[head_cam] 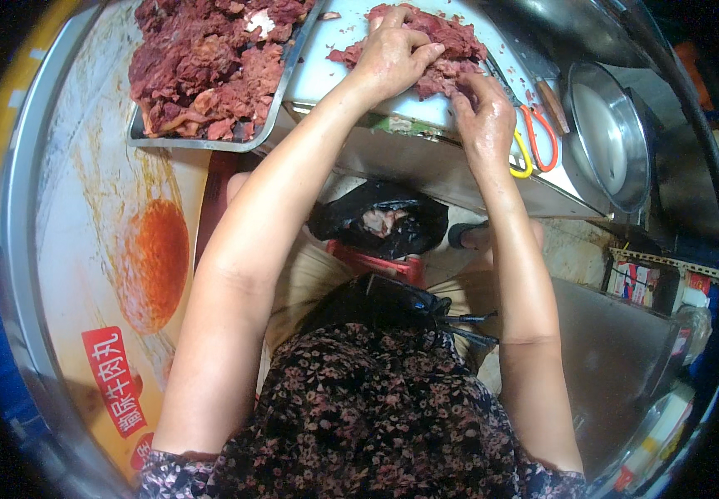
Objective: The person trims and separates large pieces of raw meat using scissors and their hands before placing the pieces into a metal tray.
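Note:
Dark red meat pieces [453, 40] lie on a white cutting board [319, 68]. My left hand [394, 56] rests on the pile's left part, fingers bent over the meat. At the pile's lower right, my right hand [485, 115] touches the meat with curled fingertips; whether it grips a piece is hidden. Scissors with one red and one yellow handle [543, 140] lie just right of my right hand. Beyond them is a knife with a wooden handle [552, 106]. A metal tray [210, 145] heaped with more meat [210, 68] stands to the left.
A steel bowl [612, 137] stands at the right. Below the board's near edge, a black plastic bag [422, 234] holding pale scraps sits open above a red plastic stool or frame [391, 265]. A printed panel [78, 249] with a metal rim runs along the left.

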Motion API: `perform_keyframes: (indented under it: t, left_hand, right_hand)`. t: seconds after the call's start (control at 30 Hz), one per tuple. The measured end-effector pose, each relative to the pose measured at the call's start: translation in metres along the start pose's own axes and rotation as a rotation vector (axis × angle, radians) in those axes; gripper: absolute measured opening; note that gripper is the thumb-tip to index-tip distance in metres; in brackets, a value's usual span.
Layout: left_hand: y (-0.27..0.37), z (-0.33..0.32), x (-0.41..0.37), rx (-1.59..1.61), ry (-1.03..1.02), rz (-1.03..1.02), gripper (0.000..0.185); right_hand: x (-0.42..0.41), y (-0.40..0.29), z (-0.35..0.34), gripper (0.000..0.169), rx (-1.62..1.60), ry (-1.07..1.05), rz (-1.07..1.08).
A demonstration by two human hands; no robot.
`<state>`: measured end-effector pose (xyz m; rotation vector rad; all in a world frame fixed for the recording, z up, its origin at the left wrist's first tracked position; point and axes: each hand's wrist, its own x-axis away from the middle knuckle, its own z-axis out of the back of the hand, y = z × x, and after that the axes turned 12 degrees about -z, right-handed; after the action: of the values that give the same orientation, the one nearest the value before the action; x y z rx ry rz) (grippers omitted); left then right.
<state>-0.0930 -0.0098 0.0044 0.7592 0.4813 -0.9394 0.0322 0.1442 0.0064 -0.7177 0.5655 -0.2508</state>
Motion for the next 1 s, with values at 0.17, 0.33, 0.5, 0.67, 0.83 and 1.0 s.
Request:
perform_keyframes:
  t: [0.17,0.33,0.5,0.67,0.83,1.0]
  left_hand:
    - [0.003,0.0,0.003,-0.023,0.003,0.032,0.03]
    - [0.012,0.005,0.005,0.018,0.124,-0.007,0.028]
    - [0.07,0.01,0.034,-0.227,0.261,-0.128,0.023]
    - [0.08,-0.021,0.038,-0.658,0.14,-0.18,0.015]
    - [0.075,-0.024,0.032,-0.78,0.121,-0.317,0.013]
    - [0.07,-0.021,0.037,-0.662,0.16,-0.331,0.012]
  right_hand:
    - [-0.001,-0.001,0.002,0.018,-0.016,0.026,0.027]
    - [0.0,-0.003,0.004,0.014,-0.019,0.013,-0.003]
    - [-0.001,0.002,0.004,0.011,-0.028,0.009,0.007]
    - [-0.001,0.002,0.003,0.011,-0.095,-0.007,-0.034]
    - [0.002,0.004,0.007,0.014,-0.162,-0.03,-0.025]
    - [0.0,0.021,0.017,0.016,-0.276,0.075,-0.168]
